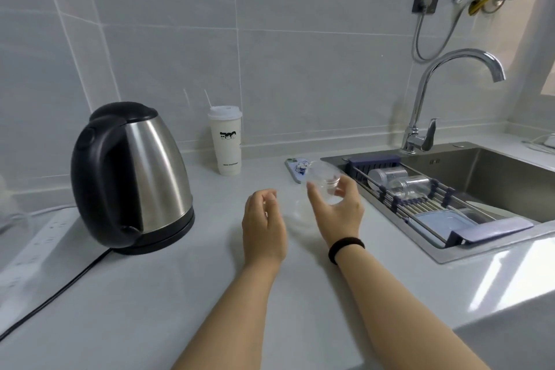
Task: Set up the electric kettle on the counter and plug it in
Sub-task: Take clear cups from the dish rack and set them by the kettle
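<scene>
Kettle (132,177) on counter (180,294), right hand (338,209) holding clear glass (326,179)

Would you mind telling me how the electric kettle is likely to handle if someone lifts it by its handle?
The electric kettle is probably rigid: steel body, moulded black handle. It would likely lift off its base, which stays tethered by the cord. Weight depends on unseen contents.

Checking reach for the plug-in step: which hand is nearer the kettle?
Left. The left hand hangs over the counter, right of the kettle, holding nothing. The right hand is farther right, near the sink, holding a clear glass.
</scene>
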Motion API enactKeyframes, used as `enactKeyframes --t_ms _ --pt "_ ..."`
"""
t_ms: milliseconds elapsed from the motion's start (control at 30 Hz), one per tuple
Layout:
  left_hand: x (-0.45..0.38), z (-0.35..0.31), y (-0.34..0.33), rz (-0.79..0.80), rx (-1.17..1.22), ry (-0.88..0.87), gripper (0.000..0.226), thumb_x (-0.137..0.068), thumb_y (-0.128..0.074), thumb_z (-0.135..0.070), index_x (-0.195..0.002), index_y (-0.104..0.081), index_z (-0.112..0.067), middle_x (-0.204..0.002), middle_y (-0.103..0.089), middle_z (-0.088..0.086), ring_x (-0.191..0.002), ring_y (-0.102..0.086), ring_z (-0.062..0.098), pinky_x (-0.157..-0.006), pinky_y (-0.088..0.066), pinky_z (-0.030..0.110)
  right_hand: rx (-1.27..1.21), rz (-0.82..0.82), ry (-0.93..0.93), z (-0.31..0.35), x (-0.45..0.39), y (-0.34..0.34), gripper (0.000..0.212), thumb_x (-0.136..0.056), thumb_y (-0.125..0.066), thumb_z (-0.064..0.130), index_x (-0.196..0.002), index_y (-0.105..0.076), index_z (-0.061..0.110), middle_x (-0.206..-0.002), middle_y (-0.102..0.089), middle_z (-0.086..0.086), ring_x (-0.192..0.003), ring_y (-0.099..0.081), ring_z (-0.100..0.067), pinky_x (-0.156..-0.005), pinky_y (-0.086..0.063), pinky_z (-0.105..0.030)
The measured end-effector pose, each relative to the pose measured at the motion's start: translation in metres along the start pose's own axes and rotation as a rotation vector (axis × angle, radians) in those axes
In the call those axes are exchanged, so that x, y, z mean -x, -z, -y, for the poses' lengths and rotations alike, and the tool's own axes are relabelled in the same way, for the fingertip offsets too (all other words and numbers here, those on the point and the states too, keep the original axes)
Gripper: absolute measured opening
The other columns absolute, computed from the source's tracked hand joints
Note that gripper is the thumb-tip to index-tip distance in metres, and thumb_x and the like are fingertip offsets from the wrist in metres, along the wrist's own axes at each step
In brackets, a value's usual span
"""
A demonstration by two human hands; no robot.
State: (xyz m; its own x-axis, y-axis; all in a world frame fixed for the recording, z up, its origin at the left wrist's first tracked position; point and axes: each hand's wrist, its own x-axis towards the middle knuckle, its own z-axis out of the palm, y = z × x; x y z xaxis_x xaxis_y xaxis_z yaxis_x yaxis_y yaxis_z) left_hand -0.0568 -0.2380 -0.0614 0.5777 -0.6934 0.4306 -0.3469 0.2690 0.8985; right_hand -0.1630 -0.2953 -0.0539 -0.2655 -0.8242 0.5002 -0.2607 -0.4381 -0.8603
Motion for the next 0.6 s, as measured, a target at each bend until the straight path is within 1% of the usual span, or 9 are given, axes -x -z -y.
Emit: enactKeyframes --t_ms 67,133,200,233,300,400,467,533,600 --pt "-0.003 0.001 0.009 0.0 0.032 0.009 0.044 -0.092 -0.026 -0.041 -0.107 -0.061 -0.018 -0.112 -0.062 -0.002 -0.107 -0.058 0.017 -0.095 -0.044 0.037 -0.038 0.041 -0.009 0.008 0.015 -0.016 0.047 -0.072 -0.079 0.038 -0.107 -0.054 0.019 -0.101 -0.061 0.005 -0.091 -0.058 -0.009 -0.088 -0.047 -0.03" --pt "-0.007 0.002 0.02 0.011 0.064 0.031 0.056 -0.09 -0.021 -0.049 -0.114 -0.061 -0.018 -0.116 -0.062 -0.002 -0.111 -0.056 0.014 -0.097 -0.043 0.034 -0.064 0.076 -0.021 0.016 0.027 -0.032 0.051 -0.07 -0.077 0.043 -0.109 -0.055 0.019 -0.101 -0.062 0.006 -0.091 -0.058 -0.008 -0.089 -0.048 -0.031" --pt "-0.009 0.002 0.03 0.008 0.123 0.07 0.063 -0.088 -0.019 -0.055 -0.119 -0.06 -0.018 -0.119 -0.062 -0.002 -0.113 -0.056 0.01 -0.096 -0.041 0.028 -0.064 0.094 -0.024 0.021 0.036 -0.047 0.052 -0.068 -0.076 0.047 -0.108 -0.054 0.021 -0.1 -0.061 0.008 -0.09 -0.057 -0.005 -0.092 -0.047 -0.036" --pt "-0.011 0.003 0.036 -0.001 0.152 0.088 0.066 -0.087 -0.019 -0.057 -0.12 -0.06 -0.018 -0.12 -0.062 -0.003 -0.113 -0.056 0.008 -0.097 -0.04 0.027 -0.066 0.106 -0.025 0.024 0.041 -0.054 0.051 -0.068 -0.076 0.047 -0.107 -0.053 0.023 -0.1 -0.06 0.01 -0.09 -0.057 -0.003 -0.094 -0.046 -0.039" --pt "-0.014 0.006 0.043 -0.014 0.182 0.104 0.07 -0.085 -0.019 -0.063 -0.122 -0.058 -0.019 -0.121 -0.062 -0.005 -0.115 -0.056 0.007 -0.101 -0.041 0.031 -0.068 0.123 -0.025 0.027 0.046 -0.064 0.048 -0.07 -0.077 0.045 -0.105 -0.049 0.029 -0.1 -0.058 0.013 -0.09 -0.056 0.0 -0.096 -0.045 -0.042" --pt "-0.022 0.011 0.058 -0.049 0.197 0.132 0.07 -0.082 -0.017 -0.068 -0.12 -0.056 -0.024 -0.121 -0.06 -0.008 -0.114 -0.056 0.006 -0.105 -0.04 0.039 -0.085 0.161 -0.034 0.033 0.052 -0.08 0.051 -0.067 -0.073 0.051 -0.107 -0.05 0.029 -0.1 -0.058 0.016 -0.091 -0.055 0.001 -0.096 -0.045 -0.042" --pt "-0.027 0.014 0.068 -0.055 0.182 0.146 0.064 -0.084 -0.017 -0.065 -0.118 -0.055 -0.026 -0.119 -0.061 -0.007 -0.113 -0.056 0.008 -0.105 -0.04 0.043 -0.101 0.178 -0.037 0.035 0.054 -0.092 0.056 -0.065 -0.069 0.056 -0.109 -0.053 0.026 -0.101 -0.059 0.016 -0.091 -0.055 0.003 -0.094 -0.046 -0.042" --pt "-0.033 0.019 0.075 -0.068 0.177 0.146 0.059 -0.086 -0.018 -0.061 -0.116 -0.054 -0.026 -0.116 -0.061 -0.007 -0.114 -0.056 0.011 -0.106 -0.039 0.044 -0.11 0.202 -0.033 0.038 0.056 -0.104 0.057 -0.065 -0.07 0.056 -0.11 -0.053 0.026 -0.101 -0.059 0.016 -0.091 -0.054 0.004 -0.094 -0.046 -0.042" --pt "-0.037 0.021 0.079 -0.084 0.187 0.142 0.058 -0.085 -0.018 -0.063 -0.115 -0.053 -0.027 -0.118 -0.06 -0.007 -0.116 -0.055 0.011 -0.107 -0.038 0.045 -0.113 0.226 -0.03 0.039 0.056 -0.113 0.055 -0.068 -0.073 0.052 -0.111 -0.052 0.026 -0.102 -0.058 0.016 -0.091 -0.054 0.003 -0.095 -0.045 -0.042"
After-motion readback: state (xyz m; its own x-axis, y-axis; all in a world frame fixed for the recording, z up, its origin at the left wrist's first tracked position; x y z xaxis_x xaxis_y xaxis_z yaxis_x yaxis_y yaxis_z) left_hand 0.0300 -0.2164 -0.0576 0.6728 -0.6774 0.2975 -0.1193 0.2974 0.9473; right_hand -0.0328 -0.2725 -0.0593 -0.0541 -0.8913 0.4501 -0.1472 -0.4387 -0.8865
